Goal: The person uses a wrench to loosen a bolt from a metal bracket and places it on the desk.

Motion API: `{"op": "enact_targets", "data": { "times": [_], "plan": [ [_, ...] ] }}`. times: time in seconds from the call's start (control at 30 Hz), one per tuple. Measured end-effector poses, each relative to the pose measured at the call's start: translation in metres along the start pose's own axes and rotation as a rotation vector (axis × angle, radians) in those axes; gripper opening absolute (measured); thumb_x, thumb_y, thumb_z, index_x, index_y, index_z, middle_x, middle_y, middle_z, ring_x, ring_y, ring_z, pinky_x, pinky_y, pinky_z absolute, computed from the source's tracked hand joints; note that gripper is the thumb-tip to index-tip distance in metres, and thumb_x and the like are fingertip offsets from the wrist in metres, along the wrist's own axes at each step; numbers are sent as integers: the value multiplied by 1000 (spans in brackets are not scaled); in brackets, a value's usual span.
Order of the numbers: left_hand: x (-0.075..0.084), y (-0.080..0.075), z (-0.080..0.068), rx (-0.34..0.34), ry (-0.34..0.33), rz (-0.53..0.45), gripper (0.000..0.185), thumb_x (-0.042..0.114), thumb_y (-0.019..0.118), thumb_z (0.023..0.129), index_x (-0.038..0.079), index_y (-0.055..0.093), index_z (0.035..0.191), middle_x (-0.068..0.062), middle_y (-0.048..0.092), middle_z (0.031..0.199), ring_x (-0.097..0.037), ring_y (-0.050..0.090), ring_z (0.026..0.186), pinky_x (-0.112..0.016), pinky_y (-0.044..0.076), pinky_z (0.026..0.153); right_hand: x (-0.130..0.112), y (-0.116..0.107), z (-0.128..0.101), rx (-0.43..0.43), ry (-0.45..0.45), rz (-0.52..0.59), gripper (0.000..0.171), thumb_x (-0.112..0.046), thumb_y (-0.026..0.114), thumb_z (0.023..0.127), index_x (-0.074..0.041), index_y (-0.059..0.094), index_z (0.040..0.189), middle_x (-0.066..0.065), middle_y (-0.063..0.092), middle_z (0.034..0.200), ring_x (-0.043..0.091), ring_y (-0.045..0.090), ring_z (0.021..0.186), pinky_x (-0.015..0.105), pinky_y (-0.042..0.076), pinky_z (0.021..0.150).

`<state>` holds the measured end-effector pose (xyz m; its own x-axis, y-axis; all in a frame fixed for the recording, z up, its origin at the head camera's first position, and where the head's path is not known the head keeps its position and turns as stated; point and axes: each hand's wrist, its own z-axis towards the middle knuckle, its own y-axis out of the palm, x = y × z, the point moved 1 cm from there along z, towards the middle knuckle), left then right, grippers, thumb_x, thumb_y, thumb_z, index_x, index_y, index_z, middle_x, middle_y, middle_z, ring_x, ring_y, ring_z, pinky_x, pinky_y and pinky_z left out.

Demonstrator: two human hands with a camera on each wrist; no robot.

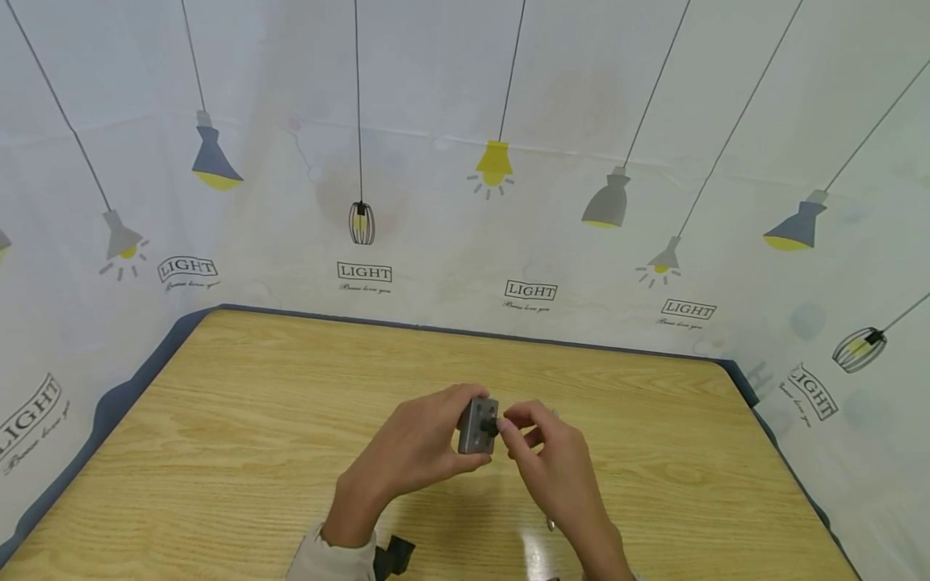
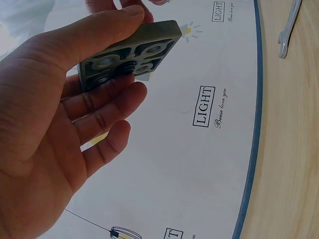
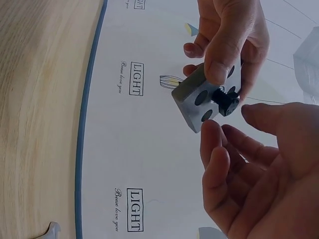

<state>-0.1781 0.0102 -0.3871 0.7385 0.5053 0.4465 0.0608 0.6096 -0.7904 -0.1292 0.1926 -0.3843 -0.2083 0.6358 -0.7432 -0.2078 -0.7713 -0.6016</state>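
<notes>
A grey metal block (image 1: 476, 425) with several round holes is raised above the table. My left hand (image 1: 417, 444) grips it by its edges, the thumb on one side and fingers on the other. A black bolt (image 3: 227, 102) stands in one hole, its head and some thread protruding from the face. My right hand (image 1: 555, 464) is at the bolt head, with thumb (image 3: 256, 117) and fingers bent loosely around it. In the right wrist view small gaps show between these fingertips and the bolt. The block's other face (image 2: 142, 55) has raised rings and recesses.
A silver metal tool (image 2: 289, 30), probably a wrench, lies on the wooden table (image 1: 254, 403), largely hidden behind the right hand in the head view. A black object (image 1: 395, 557) is beside the left sleeve. A white curtain (image 1: 436, 202) printed with lamps surrounds the table.
</notes>
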Motion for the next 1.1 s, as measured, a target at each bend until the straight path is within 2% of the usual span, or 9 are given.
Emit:
{"op": "enact_targets", "data": {
  "times": [0.1,0.2,0.4,0.73,1.1],
  "plan": [
    [1,0,0,5,12,-3,63,34,86,77,13,56,129,5,67,110,-3,61,85,-23,53,73,1,0,1,-2,34,-11,9,-24,66,97,-17,70,94,-3,69,81,15,65,67,24,50,57],
    [2,0,1,8,22,-8,62,32,86,77,13,55,128,5,67,109,-3,61,85,-23,53,73,1,0,1,-13,53,-24,13,-28,66,96,-18,72,91,-6,68,75,11,64,67,24,50,59],
    [3,0,1,-1,24,-2,62,32,86,77,13,55,128,6,66,109,-4,62,88,-23,53,75,1,2,1,-19,31,-62,13,-29,69,94,-18,73,90,-9,70,80,3,63,70,25,51,66],
    [3,0,0,-6,28,0,64,32,85,78,12,55,130,4,66,113,-5,63,91,-25,54,76,0,2,1,-17,-31,-55,5,-22,72,91,-17,73,90,-9,71,80,4,64,71,23,53,67],
    [3,0,0,3,26,1,62,32,86,77,13,55,127,6,66,109,-3,62,87,-24,53,74,1,2,1,-32,-53,-51,4,-19,74,90,-18,73,94,-8,70,82,4,65,70,22,53,65]
  ]
}}
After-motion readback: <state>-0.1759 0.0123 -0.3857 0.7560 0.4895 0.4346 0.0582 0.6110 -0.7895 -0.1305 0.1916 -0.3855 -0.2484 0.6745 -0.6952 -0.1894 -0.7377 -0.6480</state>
